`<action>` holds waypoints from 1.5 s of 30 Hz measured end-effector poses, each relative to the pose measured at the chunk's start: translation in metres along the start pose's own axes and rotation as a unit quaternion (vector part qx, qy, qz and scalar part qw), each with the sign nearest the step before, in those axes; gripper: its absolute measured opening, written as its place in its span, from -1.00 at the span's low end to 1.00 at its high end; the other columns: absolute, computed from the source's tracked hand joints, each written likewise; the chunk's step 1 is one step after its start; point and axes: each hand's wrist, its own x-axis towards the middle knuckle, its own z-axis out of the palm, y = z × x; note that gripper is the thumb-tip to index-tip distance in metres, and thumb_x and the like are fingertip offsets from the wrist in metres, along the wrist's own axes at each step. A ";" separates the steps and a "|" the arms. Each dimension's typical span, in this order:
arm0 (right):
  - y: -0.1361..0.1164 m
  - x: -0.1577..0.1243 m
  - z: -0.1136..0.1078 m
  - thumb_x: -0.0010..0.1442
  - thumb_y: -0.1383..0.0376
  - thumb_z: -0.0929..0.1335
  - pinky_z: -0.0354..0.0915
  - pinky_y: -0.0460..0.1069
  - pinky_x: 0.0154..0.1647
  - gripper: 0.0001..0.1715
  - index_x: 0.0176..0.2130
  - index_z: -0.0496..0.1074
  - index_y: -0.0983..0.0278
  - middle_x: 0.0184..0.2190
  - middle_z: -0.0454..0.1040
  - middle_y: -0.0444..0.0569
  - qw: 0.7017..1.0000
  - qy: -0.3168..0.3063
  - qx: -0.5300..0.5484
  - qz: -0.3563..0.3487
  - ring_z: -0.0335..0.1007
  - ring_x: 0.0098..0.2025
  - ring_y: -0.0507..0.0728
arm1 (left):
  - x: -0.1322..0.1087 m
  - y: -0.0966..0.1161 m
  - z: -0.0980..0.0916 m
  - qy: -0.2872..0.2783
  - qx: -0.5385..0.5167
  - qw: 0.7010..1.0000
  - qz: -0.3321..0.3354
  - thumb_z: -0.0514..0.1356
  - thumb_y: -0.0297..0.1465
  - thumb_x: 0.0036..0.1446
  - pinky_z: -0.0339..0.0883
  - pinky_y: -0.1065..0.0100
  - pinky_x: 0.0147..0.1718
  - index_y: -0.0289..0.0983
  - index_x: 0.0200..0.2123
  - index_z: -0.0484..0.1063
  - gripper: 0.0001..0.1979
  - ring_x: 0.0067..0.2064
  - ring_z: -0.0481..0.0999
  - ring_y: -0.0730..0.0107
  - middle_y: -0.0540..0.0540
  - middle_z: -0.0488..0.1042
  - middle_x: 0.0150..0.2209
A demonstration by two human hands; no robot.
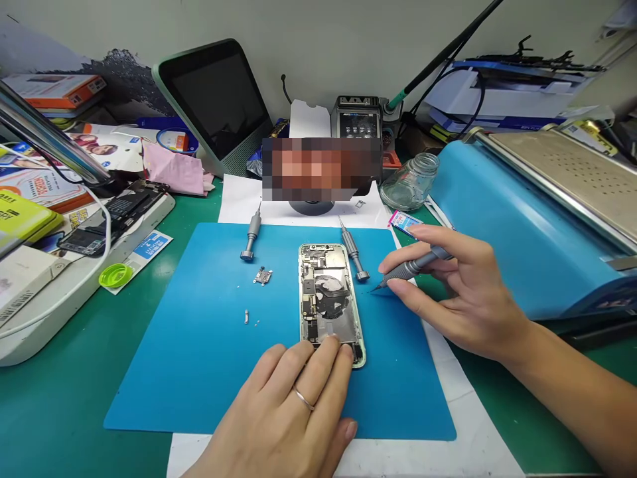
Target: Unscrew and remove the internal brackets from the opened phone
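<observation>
The unclenched left hand (pixel 293 408) seems to steady an opened, pale-green-framed rectangular phone (pixel 330 299) at centre; at right, the right hand (pixel 470 299) pinches a grey knurled screwdriver (pixel 412 267), whose next touch needs careful aim

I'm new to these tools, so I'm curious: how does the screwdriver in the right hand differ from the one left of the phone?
The held screwdriver is gripped in the right hand; the other screwdriver lies on the blue mat, untouched. The held screwdriver's tip points down toward the mat; the other screwdriver's tip points to the far side. Both are grey with slim tips.
</observation>
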 end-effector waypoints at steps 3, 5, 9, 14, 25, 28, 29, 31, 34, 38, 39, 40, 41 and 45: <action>0.002 0.002 0.001 0.31 0.51 0.41 0.62 0.01 -0.23 -0.22 0.34 0.15 -0.02 -0.17 0.52 -0.12 1.000 -0.002 -0.001 -0.009 0.61 -0.13 0.11 | -0.001 0.000 0.000 -0.008 0.005 1.000 0.001 0.09 -0.16 0.47 0.28 0.21 0.03 -0.27 0.32 0.38 -0.51 0.10 0.46 0.21 -0.09 0.50 0.25; 0.003 0.002 0.001 0.31 0.51 0.41 0.61 -0.02 -0.23 -0.21 0.34 0.15 -0.01 -0.17 0.52 -0.12 1.000 -0.001 -0.002 -0.015 0.61 -0.12 0.10 | -0.002 -0.001 -0.001 -0.013 0.016 1.000 0.006 0.08 -0.11 0.48 0.28 0.21 0.03 -0.26 0.32 0.38 -0.49 0.11 0.46 0.22 -0.09 0.49 0.26; 0.004 0.000 0.000 0.31 0.50 0.41 0.61 -0.01 -0.21 -0.20 0.35 0.16 -0.03 -0.16 0.55 -0.12 1.000 0.003 -0.003 -0.001 0.61 -0.13 0.10 | -0.002 -0.004 0.001 -0.007 0.039 0.999 0.029 -0.01 -0.12 0.53 0.26 0.21 0.02 -0.22 0.30 0.42 -0.52 0.10 0.44 0.27 0.00 0.51 0.25; 0.004 -0.001 0.000 0.30 0.51 0.41 0.63 0.01 -0.20 -0.15 0.39 0.15 -0.03 -0.16 0.55 -0.10 1.000 0.022 0.013 0.006 0.62 -0.14 0.12 | -0.001 -0.006 0.007 0.028 0.043 0.998 0.020 -0.09 -0.14 0.56 0.24 0.23 0.00 -0.12 0.25 0.46 -0.55 0.07 0.46 0.32 0.10 0.57 0.17; -0.013 0.008 0.004 0.30 0.45 0.44 0.53 -0.05 -0.43 -0.25 0.32 0.25 -0.08 -0.23 0.57 -0.14 0.990 0.108 0.082 0.030 0.63 -0.20 0.13 | 0.007 -0.007 -0.019 0.066 -0.062 0.996 -0.007 0.00 -0.30 0.51 0.32 0.23 0.00 -0.29 0.20 0.46 -0.63 0.03 0.49 0.25 -0.06 0.58 0.11; -0.027 0.016 0.008 0.30 0.45 0.44 0.51 -0.08 -0.43 -0.28 0.30 0.26 -0.05 -0.24 0.58 -0.16 0.987 0.110 0.113 0.044 0.61 -0.22 0.10 | 0.004 -0.013 -0.032 0.068 -0.055 0.996 -0.036 0.10 -0.36 0.46 0.33 0.22 -0.04 -0.31 0.22 0.43 -0.65 -0.03 0.48 0.23 -0.11 0.57 0.08; -0.031 0.018 0.011 0.29 0.46 0.45 0.53 -0.08 -0.40 -0.28 0.30 0.26 -0.03 -0.25 0.58 -0.16 0.985 0.107 0.127 0.051 0.61 -0.22 0.09 | 0.003 -0.016 -0.035 0.079 -0.052 0.994 -0.053 0.13 -0.38 0.44 0.32 0.20 -0.06 -0.31 0.20 0.45 -0.67 -0.06 0.48 0.22 -0.12 0.57 0.04; -0.038 0.023 0.018 0.29 0.45 0.45 0.56 -0.08 -0.34 -0.30 0.28 0.27 -0.01 -0.26 0.61 -0.17 0.979 0.104 0.163 0.067 0.62 -0.21 0.09 | 0.001 -0.021 -0.036 0.097 -0.048 0.990 -0.091 0.16 -0.41 0.42 0.32 0.17 -0.07 -0.30 0.13 0.48 -0.72 -0.12 0.49 0.21 -0.12 0.58 -0.05; -0.042 0.025 0.035 0.31 0.44 0.44 0.59 -0.09 -0.31 -0.35 0.26 0.28 0.00 -0.27 0.63 -0.18 0.966 0.112 0.218 0.086 0.62 -0.24 0.07 | 0.000 -0.025 -0.029 0.102 -0.054 0.986 -0.118 0.17 -0.42 0.42 0.34 0.16 -0.08 -0.27 0.05 0.50 -0.80 -0.15 0.53 0.23 -0.09 0.58 -0.10; -0.044 0.020 0.054 0.31 0.47 0.43 0.61 -0.07 -0.33 -0.34 0.27 0.29 -0.01 -0.26 0.61 -0.15 0.961 0.118 0.240 0.071 0.63 -0.21 0.09 | 0.000 -0.025 -0.022 0.118 -0.050 0.985 -0.116 0.19 -0.42 0.42 0.37 0.19 -0.15 -0.28 0.03 0.49 -0.82 -0.20 0.56 0.27 -0.07 0.60 -0.13; -0.044 0.018 0.056 0.30 0.48 0.43 0.62 -0.05 -0.31 -0.31 0.27 0.29 -0.02 -0.25 0.61 -0.15 0.962 0.117 0.240 0.063 0.63 -0.20 0.11 | 0.000 -0.025 -0.022 0.122 -0.046 0.985 -0.116 0.19 -0.42 0.41 0.37 0.19 -0.17 -0.29 0.03 0.49 -0.82 -0.21 0.56 0.27 -0.07 0.61 -0.14; -0.045 0.016 0.058 0.29 0.50 0.43 0.64 -0.02 -0.29 -0.29 0.28 0.29 -0.02 -0.24 0.61 -0.14 0.963 0.118 0.238 0.054 0.64 -0.20 0.12 | 0.001 -0.024 -0.022 0.126 -0.042 0.984 -0.115 0.19 -0.43 0.41 0.37 0.19 -0.19 -0.30 0.03 0.49 -0.82 -0.22 0.57 0.28 -0.07 0.61 -0.15; -0.046 0.014 0.058 0.27 0.52 0.43 0.66 0.00 -0.28 -0.26 0.29 0.29 -0.03 -0.23 0.61 -0.13 0.964 0.116 0.234 0.042 0.65 -0.22 0.13 | 0.001 -0.023 -0.022 0.129 -0.039 0.984 -0.115 0.20 -0.43 0.41 0.37 0.20 -0.21 -0.30 0.04 0.50 -0.81 -0.22 0.57 0.28 -0.06 0.62 -0.16; -0.043 0.003 0.053 0.14 0.60 0.45 0.68 0.04 -0.25 -0.01 0.39 0.25 -0.02 -0.19 0.67 -0.09 0.980 0.093 0.164 -0.054 0.67 -0.34 0.14 | 0.004 -0.018 -0.023 0.106 -0.047 0.987 -0.114 0.21 -0.47 0.39 0.39 0.21 -0.27 -0.31 -0.01 0.52 -0.84 -0.28 0.55 0.29 -0.06 0.62 -0.22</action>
